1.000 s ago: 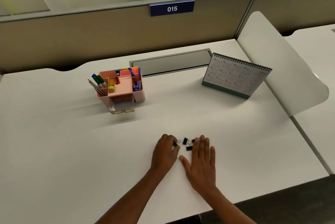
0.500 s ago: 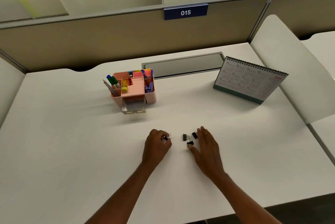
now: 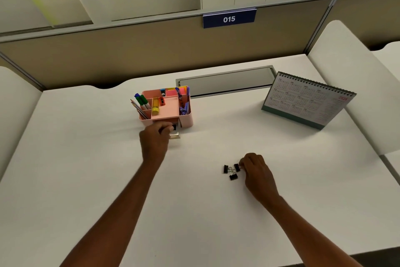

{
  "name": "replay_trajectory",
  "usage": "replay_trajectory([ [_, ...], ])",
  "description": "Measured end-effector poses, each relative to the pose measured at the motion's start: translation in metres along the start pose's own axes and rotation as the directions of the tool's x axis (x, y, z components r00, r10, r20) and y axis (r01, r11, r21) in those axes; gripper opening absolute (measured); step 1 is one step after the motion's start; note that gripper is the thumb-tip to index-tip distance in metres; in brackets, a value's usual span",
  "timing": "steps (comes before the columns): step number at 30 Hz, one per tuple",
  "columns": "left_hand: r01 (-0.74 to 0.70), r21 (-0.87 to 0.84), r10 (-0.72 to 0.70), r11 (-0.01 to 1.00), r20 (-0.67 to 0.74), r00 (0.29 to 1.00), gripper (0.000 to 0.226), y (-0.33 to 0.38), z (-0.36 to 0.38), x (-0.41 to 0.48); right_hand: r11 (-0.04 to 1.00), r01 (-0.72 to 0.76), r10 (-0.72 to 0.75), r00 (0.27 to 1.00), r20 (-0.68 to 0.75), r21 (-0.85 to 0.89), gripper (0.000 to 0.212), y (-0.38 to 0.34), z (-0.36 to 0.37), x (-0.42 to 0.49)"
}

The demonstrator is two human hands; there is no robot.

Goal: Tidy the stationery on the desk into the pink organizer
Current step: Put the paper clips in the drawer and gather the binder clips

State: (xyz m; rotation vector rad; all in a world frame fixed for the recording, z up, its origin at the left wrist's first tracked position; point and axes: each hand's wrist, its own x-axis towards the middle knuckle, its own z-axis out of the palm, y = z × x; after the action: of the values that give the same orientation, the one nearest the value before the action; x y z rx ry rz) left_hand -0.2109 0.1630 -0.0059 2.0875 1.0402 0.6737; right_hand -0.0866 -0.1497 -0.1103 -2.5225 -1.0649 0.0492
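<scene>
Just past the curled fingers (image 3: 166, 129) of the left hand (image 3: 154, 141) stands the pink organizer (image 3: 186, 120), smooth moulded plastic with rounded corners. Its clear drawer (image 3: 175, 135) juts out beneath them, likely so the small black clip (image 3: 174, 127) they pinch can drop in. The right hand (image 3: 257, 171) pinches one of three loose binder clips (image 3: 231, 172), folded black metal with wire loops, clustered on the matte white tabletop (image 3: 86, 169), probably readying the next load.
</scene>
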Motion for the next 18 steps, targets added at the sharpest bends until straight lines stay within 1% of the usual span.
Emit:
replay_trajectory([
  [2,0.016,0.066,-0.015,0.998,-0.025,1.000,0.012,-0.001,-0.002,0.014,1.000,-0.013,0.013,1.000,0.013,0.002,0.033,0.000,0.000,0.000],
  [6,0.137,0.184,-0.137,0.973,-0.013,0.990,0.012,-0.005,0.006,0.033,0.999,-0.039,0.039,0.998,0.046,0.006,0.032,0.000,-0.002,0.000],
  [12,0.162,0.330,-0.200,0.930,0.084,0.976,0.013,-0.010,0.015,0.045,0.999,-0.051,0.049,0.997,0.067,0.020,0.029,0.001,-0.005,-0.001],
  [16,0.147,0.410,-0.196,0.900,0.079,0.977,0.015,-0.012,0.018,0.050,0.993,-0.088,0.081,0.993,0.085,0.082,0.020,0.000,-0.008,0.002],
  [18,0.142,0.448,-0.192,0.883,0.068,0.979,0.017,-0.014,0.019,0.054,0.983,-0.128,0.116,0.988,0.099,0.130,0.024,0.001,-0.011,0.005],
])
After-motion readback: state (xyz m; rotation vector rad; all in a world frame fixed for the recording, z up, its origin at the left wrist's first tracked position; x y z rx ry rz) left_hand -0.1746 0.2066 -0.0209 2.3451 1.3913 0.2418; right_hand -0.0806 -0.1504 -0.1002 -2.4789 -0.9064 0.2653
